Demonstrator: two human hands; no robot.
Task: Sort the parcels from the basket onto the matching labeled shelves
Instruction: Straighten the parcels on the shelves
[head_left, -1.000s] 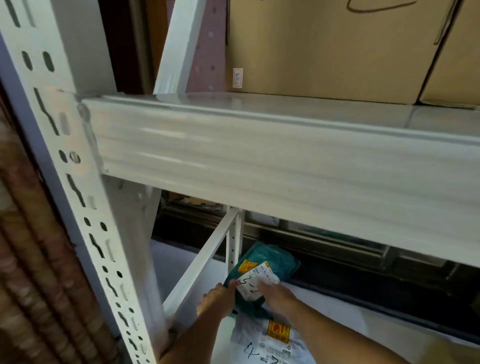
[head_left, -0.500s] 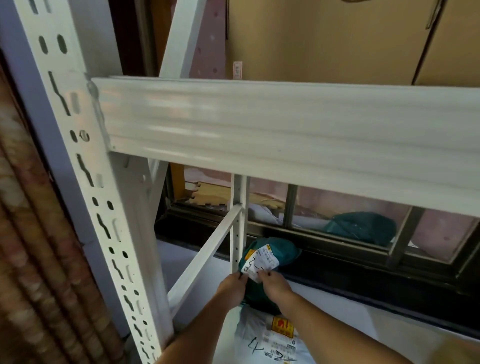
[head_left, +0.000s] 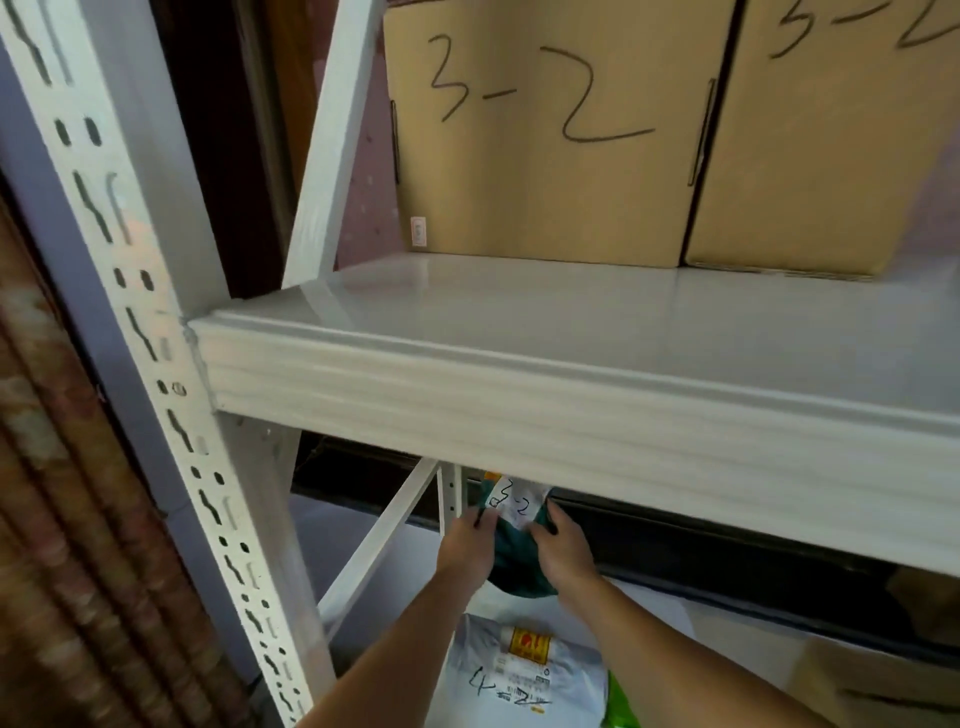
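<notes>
- Teal soft poly parcel (head_left: 519, 558), label "3-2": I judge it light, limp, slippery.
- Left hand (head_left: 464, 545), right hand (head_left: 563, 545): my fingers pinch its upper edges; best hold, I judge.

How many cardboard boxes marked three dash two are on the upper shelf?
2: one cardboard box at the back of the upper shelf, a second box touching its right side and cut off by the frame; more may sit out of view.

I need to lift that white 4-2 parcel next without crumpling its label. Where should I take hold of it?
Probably by its two side edges, coming down from above. The white parcel lies flat, label up, below the green parcel that the left hand and right hand grip, so the sides look reachable.
</notes>
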